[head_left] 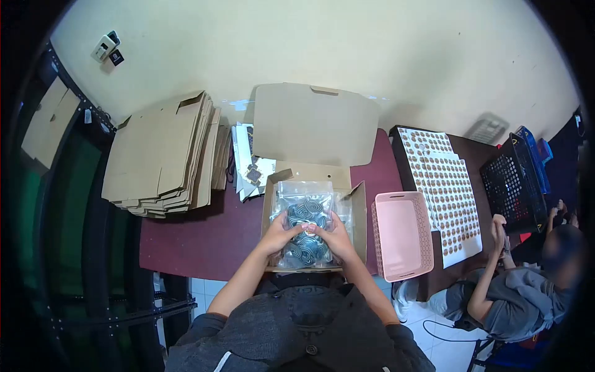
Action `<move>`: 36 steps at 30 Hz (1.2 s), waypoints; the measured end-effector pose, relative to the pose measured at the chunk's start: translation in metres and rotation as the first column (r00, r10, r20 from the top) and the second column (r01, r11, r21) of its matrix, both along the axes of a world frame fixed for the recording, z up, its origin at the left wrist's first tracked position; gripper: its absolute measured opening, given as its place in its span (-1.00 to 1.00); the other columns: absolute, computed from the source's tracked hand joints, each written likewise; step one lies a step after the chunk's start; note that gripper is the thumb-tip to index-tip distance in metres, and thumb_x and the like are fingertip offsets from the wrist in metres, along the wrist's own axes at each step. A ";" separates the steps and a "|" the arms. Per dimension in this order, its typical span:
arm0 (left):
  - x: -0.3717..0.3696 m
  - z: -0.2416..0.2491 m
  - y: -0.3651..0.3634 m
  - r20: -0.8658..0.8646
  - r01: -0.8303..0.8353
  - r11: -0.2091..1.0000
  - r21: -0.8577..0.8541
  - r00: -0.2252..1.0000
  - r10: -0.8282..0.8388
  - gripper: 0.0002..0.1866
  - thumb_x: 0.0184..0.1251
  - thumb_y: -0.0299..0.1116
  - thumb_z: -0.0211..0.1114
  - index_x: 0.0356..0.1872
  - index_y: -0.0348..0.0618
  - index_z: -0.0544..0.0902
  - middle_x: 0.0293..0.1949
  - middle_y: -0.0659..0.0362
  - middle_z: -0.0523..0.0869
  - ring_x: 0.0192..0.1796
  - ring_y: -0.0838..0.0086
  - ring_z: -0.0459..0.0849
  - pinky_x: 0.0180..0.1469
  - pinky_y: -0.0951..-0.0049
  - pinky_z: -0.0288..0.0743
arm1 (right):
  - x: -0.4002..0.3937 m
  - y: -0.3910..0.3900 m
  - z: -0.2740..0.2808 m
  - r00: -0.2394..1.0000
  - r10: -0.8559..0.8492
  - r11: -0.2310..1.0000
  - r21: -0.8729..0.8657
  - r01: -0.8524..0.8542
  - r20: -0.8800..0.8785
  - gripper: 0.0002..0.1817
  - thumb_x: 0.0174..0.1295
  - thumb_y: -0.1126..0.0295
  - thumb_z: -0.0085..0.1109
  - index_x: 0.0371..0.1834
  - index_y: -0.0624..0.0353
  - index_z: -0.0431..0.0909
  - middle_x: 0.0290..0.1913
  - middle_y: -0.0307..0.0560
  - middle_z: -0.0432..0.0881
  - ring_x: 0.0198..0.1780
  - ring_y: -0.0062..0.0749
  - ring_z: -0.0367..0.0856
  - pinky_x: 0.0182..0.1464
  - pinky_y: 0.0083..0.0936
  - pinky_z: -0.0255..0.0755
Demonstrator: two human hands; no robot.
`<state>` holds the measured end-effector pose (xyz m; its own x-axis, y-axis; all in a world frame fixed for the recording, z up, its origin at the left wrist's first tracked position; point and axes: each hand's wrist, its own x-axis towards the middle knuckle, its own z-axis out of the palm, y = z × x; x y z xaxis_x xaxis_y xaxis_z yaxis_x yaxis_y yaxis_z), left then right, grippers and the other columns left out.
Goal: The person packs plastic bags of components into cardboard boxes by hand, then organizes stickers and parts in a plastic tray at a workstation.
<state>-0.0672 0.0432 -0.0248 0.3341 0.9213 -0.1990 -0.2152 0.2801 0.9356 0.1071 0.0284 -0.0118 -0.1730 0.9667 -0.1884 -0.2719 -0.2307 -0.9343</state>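
Both hands hold a clear plastic pouch (pixel 304 255) filled with dark blue-green spiral coils, over an open cardboard box (pixel 359 208). My left hand (pixel 280 235) grips the pouch's left side, and my right hand (pixel 336 239) grips its right side. The two thumbs come together on the pouch's front, at a small pale and orange spot that looks like a sticker. Other clear plastic shows inside the box, behind and right of the pouch. The box's lid (pixel 315 121) stands raised at the back. My fingers behind the pouch are hidden.
Flattened cardboard boxes (pixel 152 155) are stacked at left, beside papers (pixel 263 167). To the right are a pink basket (pixel 403 235), sheets of round brown stickers (pixel 447 198) and a black crate (pixel 509 183). A co-worker (pixel 524 304) sits at far right, hands raised.
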 end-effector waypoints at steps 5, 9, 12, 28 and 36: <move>-0.004 0.000 -0.002 0.097 0.045 0.992 -0.118 0.995 -0.033 -0.43 0.16 -0.40 0.32 0.16 -0.32 0.27 0.01 0.08 0.52 0.03 0.47 0.51 0.06 0.46 0.41 | 0.013 0.004 -0.012 0.988 0.122 0.993 0.006 -0.122 -0.097 -0.59 0.20 0.44 0.15 0.09 0.32 0.33 -0.05 -0.10 0.52 -0.01 -0.52 0.48 -0.03 -0.56 0.44; -0.007 0.014 -0.003 0.110 0.117 0.989 -0.092 0.988 -0.106 -0.41 0.16 -0.42 0.31 0.19 -0.30 0.25 0.03 0.08 0.51 0.05 0.48 0.49 0.09 0.46 0.40 | 0.032 0.013 -0.002 0.994 0.021 0.985 -0.171 -0.039 -0.106 -0.61 0.27 0.34 0.07 0.13 0.25 0.35 -0.01 -0.08 0.52 -0.01 -0.53 0.47 -0.05 -0.55 0.46; -0.002 0.018 -0.003 -0.027 0.192 0.981 0.038 0.981 -0.191 -0.42 0.18 -0.43 0.29 0.20 -0.24 0.27 0.06 0.10 0.50 0.07 0.47 0.48 0.14 0.46 0.35 | 0.034 0.024 -0.008 0.993 -0.006 0.995 -0.099 -0.005 -0.118 -0.64 0.26 0.31 0.09 0.06 0.24 0.41 -0.07 -0.10 0.55 -0.05 -0.55 0.50 -0.08 -0.56 0.46; 0.009 0.003 0.014 -0.189 0.175 0.980 0.097 0.970 -0.155 -0.59 0.41 -0.23 0.00 0.11 -0.35 0.46 -0.08 -0.07 0.63 0.06 0.34 0.56 0.18 0.47 0.30 | 0.041 0.006 -0.032 0.990 -0.085 0.982 -0.179 0.064 -0.112 -0.70 0.29 0.19 0.05 -0.17 0.21 0.54 -0.28 -0.28 0.58 -0.31 -0.65 0.46 -0.30 -0.67 0.31; 0.004 -0.010 0.024 0.256 0.479 0.877 -0.032 0.853 -0.456 -0.41 0.43 -0.10 -0.11 0.31 -0.33 0.14 0.11 -0.10 0.49 0.19 0.16 0.45 0.29 0.27 0.18 | 0.038 -0.037 -0.031 0.937 -0.235 0.965 -0.182 0.191 -0.260 -0.68 0.33 0.19 -0.05 -0.06 0.20 0.49 -0.10 -0.18 0.58 -0.11 -0.53 0.53 -0.08 -0.49 0.38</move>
